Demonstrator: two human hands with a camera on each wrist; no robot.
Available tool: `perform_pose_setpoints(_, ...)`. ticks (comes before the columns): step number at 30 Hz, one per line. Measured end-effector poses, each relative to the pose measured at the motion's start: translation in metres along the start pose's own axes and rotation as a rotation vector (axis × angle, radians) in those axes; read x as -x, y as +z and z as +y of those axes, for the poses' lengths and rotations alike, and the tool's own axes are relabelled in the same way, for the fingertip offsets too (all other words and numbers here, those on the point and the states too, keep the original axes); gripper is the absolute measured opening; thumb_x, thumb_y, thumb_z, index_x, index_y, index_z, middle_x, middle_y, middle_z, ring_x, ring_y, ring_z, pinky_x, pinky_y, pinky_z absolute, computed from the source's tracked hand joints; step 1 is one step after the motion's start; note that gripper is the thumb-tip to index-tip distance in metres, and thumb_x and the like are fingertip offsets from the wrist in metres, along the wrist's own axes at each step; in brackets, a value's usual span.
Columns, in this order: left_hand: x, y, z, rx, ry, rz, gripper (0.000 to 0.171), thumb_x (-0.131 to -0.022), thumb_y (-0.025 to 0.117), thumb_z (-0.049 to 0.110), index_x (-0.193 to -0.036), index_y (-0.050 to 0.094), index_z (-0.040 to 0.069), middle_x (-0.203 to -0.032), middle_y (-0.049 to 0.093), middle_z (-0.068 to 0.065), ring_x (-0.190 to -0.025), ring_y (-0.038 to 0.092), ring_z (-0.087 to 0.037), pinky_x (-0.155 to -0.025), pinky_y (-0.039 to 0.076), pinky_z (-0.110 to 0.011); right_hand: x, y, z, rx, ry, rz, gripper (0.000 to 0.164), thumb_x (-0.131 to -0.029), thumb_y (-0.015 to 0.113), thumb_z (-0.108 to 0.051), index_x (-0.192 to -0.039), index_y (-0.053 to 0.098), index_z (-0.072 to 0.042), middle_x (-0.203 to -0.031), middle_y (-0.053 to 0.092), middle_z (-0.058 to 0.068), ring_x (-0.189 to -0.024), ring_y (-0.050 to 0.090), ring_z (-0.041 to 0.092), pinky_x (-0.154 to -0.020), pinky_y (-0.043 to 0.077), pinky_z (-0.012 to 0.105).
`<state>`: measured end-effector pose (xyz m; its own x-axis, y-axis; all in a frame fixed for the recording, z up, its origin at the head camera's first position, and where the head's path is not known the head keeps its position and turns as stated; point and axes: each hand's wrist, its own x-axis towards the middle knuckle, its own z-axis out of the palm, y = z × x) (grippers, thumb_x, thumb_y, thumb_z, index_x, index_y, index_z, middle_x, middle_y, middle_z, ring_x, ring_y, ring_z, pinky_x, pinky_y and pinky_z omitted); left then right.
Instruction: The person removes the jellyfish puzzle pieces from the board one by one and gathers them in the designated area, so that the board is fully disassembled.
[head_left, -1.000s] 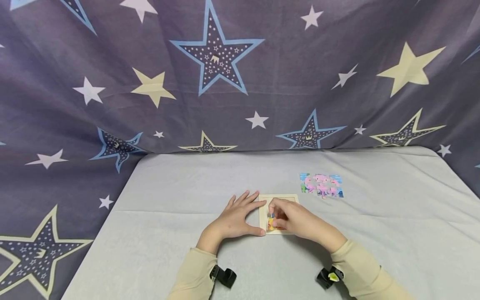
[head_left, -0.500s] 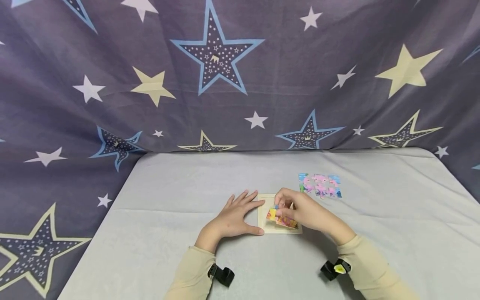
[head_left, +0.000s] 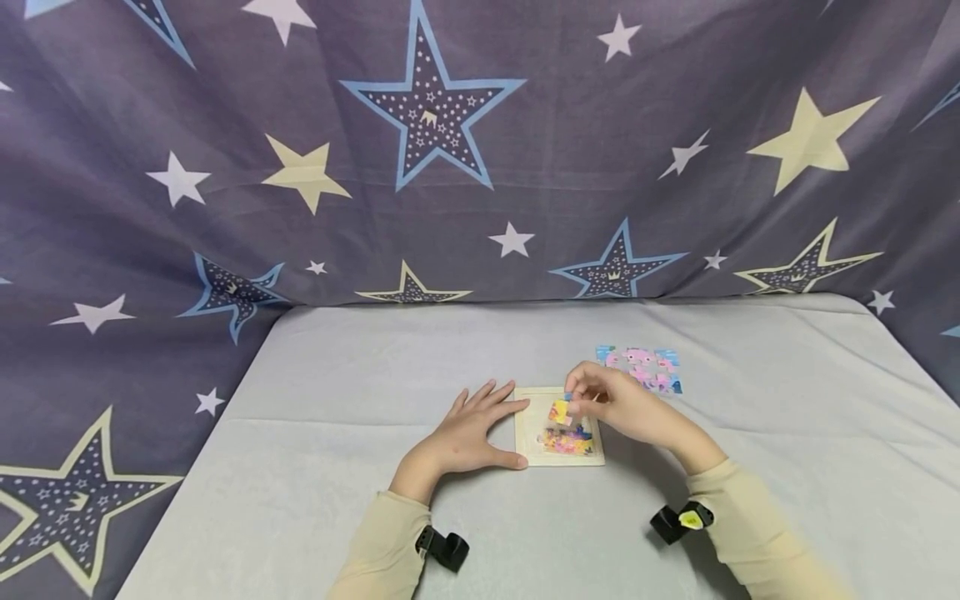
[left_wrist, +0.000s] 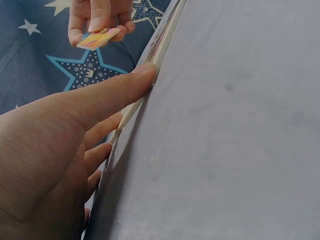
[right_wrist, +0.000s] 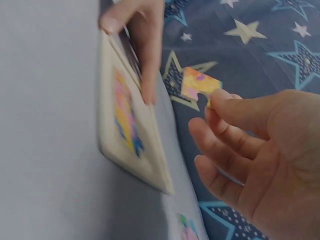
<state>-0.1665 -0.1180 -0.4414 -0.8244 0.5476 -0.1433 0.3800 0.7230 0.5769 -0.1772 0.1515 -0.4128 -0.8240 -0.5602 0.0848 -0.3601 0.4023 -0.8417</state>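
A yellow-orange jigsaw piece [head_left: 558, 412] is pinched between the thumb and fingers of my right hand [head_left: 633, 408], raised above a pale wooden puzzle tray [head_left: 558, 464]. In the right wrist view the piece [right_wrist: 197, 84] shows a rounded notch on one side. Several joined colourful pieces [head_left: 567, 442] lie in the lower part of the tray. My left hand [head_left: 463, 440] has its fingers spread, with thumb and index touching the tray's left edge. The left wrist view shows the thumb [left_wrist: 142, 77] pressed against that edge.
Behind and right of the tray lies a pink and blue jigsaw picture [head_left: 652, 379], partly covered by my right hand. A grey cloth [head_left: 360, 367] covers the table. A dark curtain with stars [head_left: 480, 208] hangs at the back.
My right hand has lifted the jigsaw piece from the tray's lower left and moved it up and to the right. The pieces in the tray have come into view. My left hand stays in place.
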Motion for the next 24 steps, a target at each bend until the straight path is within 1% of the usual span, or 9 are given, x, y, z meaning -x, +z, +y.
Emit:
perform_pose_setpoints(4,-0.001,0.000,0.000,0.002,0.004,0.001,0.083,-0.078,0.078,0.051,-0.150,0.045,0.027,-0.163,0.020,0.004,-0.152,0.005,-0.022,-0.120,-0.003,-0.052,0.003,-0.013,0.004,0.056,0.011,0.030,0.010,-0.092,0.067,-0.002,-0.101,0.061,-0.004,-0.088,0.062,0.003,-0.081,0.058,0.019,-0.070,0.051,0.027)
perform_pose_setpoints(10,-0.001,-0.001,-0.002,-0.001,0.009,0.005,0.083,-0.078,0.078,0.051,-0.150,0.044,0.028,-0.163,0.020,0.004,-0.152,0.005,-0.022,-0.120,-0.003,-0.051,0.008,-0.032,0.012,0.106,0.013,0.058,0.012,-0.090,0.069,-0.002,-0.101,0.063,-0.001,-0.085,0.063,0.002,-0.077,0.059,0.016,-0.070,0.051,0.027)
perform_pose_setpoints(14,-0.001,-0.001,-0.002,0.008,0.009,0.004,0.083,-0.078,0.079,0.051,-0.150,0.044,0.028,-0.163,0.020,0.004,-0.152,0.005,-0.022,-0.120,-0.004,-0.051,0.010,-0.043,0.019,0.133,0.011,0.083,0.012,-0.089,0.070,0.000,-0.098,0.063,0.001,-0.084,0.064,0.002,-0.076,0.059,0.014,-0.070,0.052,0.026)
perform_pose_setpoints(16,-0.001,-0.001,-0.002,0.010,0.009,0.004,0.083,-0.078,0.079,0.051,-0.150,0.044,0.028,-0.163,0.020,0.004,-0.152,0.005,-0.022,-0.120,-0.004,-0.050,0.011,-0.046,0.022,0.155,0.009,0.087,0.012,-0.087,0.071,0.001,-0.096,0.064,0.002,-0.083,0.065,0.002,-0.076,0.059,0.013,-0.070,0.052,0.025)
perform_pose_setpoints(19,-0.001,-0.001,-0.001,0.010,0.010,0.007,0.083,-0.078,0.079,0.051,-0.150,0.045,0.028,-0.163,0.021,0.004,-0.152,0.005,-0.022,-0.120,-0.004,-0.050,0.012,-0.049,0.027,0.178,0.033,0.090,0.011,-0.086,0.072,0.002,-0.094,0.065,0.001,-0.081,0.064,0.003,-0.075,0.058,0.012,-0.068,0.052,0.025)
perform_pose_setpoints(24,0.000,0.000,-0.001,0.015,0.010,0.005,0.083,-0.078,0.079,0.052,-0.150,0.044,0.028,-0.163,0.020,0.004,-0.152,0.005,-0.022,-0.120,-0.004,-0.050,0.013,-0.049,0.036,0.176,0.063,0.088,0.011,-0.085,0.073,0.002,-0.093,0.066,0.002,-0.080,0.064,0.003,-0.073,0.058,0.012,-0.065,0.051,0.023)
